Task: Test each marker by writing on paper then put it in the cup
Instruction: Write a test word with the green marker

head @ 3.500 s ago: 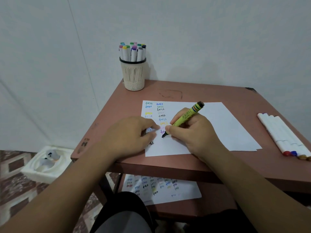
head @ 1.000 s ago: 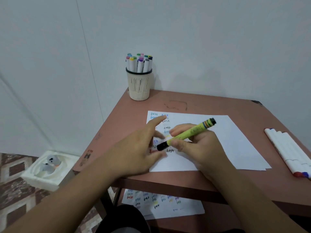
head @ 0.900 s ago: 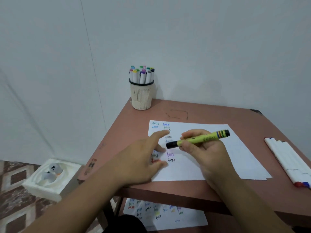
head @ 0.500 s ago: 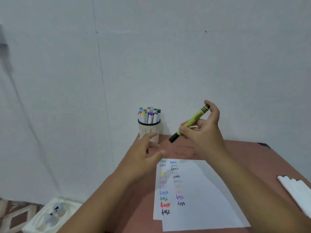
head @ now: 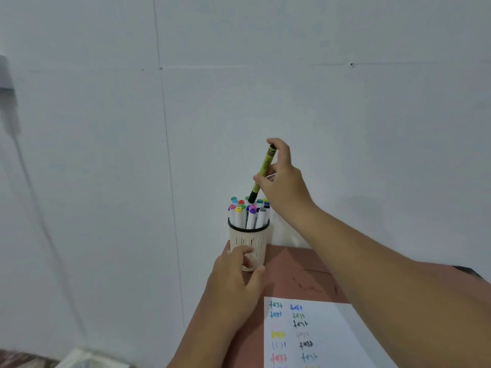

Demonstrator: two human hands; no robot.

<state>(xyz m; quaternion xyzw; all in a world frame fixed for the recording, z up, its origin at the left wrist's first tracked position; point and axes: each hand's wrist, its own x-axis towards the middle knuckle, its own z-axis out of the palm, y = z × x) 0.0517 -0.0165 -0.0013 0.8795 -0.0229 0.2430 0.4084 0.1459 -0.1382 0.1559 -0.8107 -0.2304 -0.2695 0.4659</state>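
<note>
Right hand (head: 281, 181) has gone from over the table to above the cup (head: 248, 241) since half a second ago, and the green marker (head: 263, 172) it holds has swung from a slant to near upright. Black capped end now points down and sits among the tops of the markers in the cup (head: 248, 212), touching or just above them, can't tell which. Thumb and fingers pinch the barrel, forefinger hooked over the striped top end. Right forearm runs up from the near right corner, wrist bent left toward the cup.

Left hand (head: 236, 282) was hovering short of the cup; now its fingers are loosely spread and rest against the cup's lower near side, thumb by the base, not curled round it. Left arm comes in from the bottom centre.

Counts: one cup, pale ribbed with a dark rim, at the table's far left corner against the wall (head: 345, 115). Roughly a dozen white-barrelled markers with coloured caps stand in it; exact number unclear where they overlap. One green marker in hand. One sheet of paper (head: 332, 338) on the near part of the brown table (head: 300, 277), with two columns of coloured "test" words, about ten legible.

View has tipped up since earlier: more wall, less table, white markers at right out of sight.
</note>
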